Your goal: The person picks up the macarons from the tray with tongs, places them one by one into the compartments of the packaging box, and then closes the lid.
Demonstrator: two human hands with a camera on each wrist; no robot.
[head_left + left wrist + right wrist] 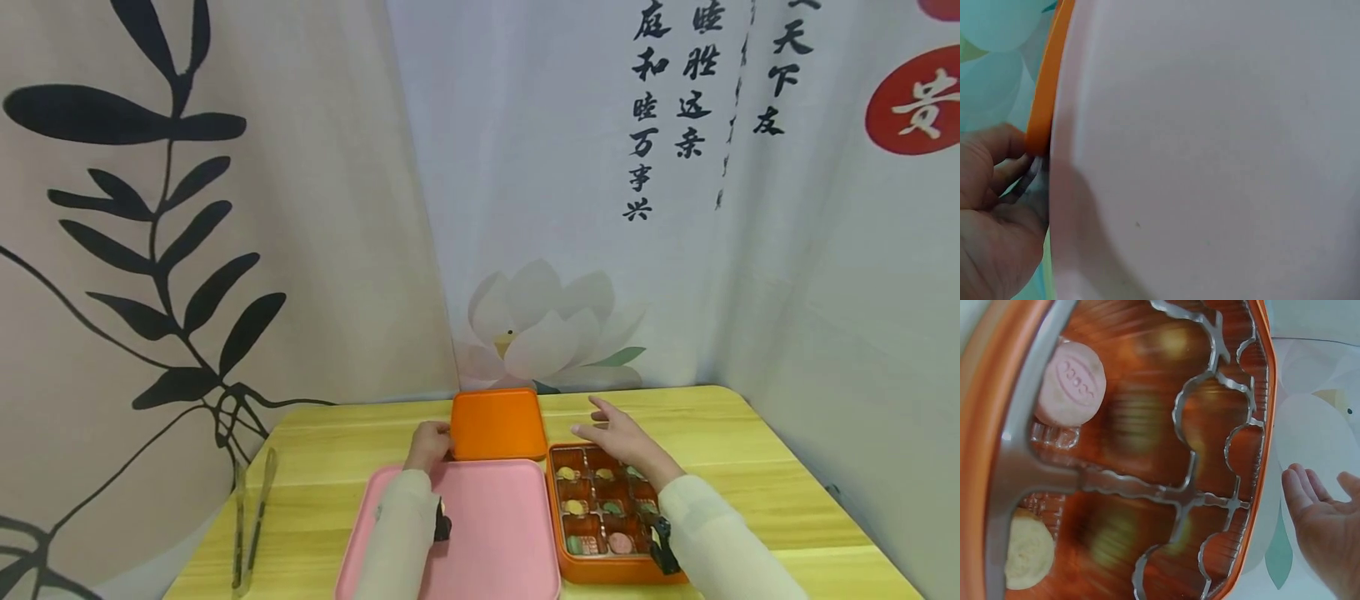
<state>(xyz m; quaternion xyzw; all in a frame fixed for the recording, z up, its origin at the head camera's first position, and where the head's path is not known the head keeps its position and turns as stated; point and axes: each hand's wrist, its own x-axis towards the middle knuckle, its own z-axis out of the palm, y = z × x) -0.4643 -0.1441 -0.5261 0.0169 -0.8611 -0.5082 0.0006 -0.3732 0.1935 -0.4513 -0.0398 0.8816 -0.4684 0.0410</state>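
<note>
My left hand [429, 446] pinches the left edge of an orange lid [498, 425], which lies behind a pink tray [491, 533]. In the left wrist view, curled fingers [1004, 140] meet the lid's corner; a thin see-through strip [1024, 181] shows beside them, its kind unclear. My right hand [622, 437] hovers over the back of an orange box [622, 571], fingers stretched out and holding nothing. Inside the box, a clear divided insert [1166, 494] carries several small moulded cakes, like mooncakes: a pink one [1072, 384], a yellow one [1029, 550] and green ones.
Long tongs [255, 525] lie on the wooden table [322, 442] at the left. A printed curtain [337, 208] hangs right behind the table's back edge, and another side of it runs along the right.
</note>
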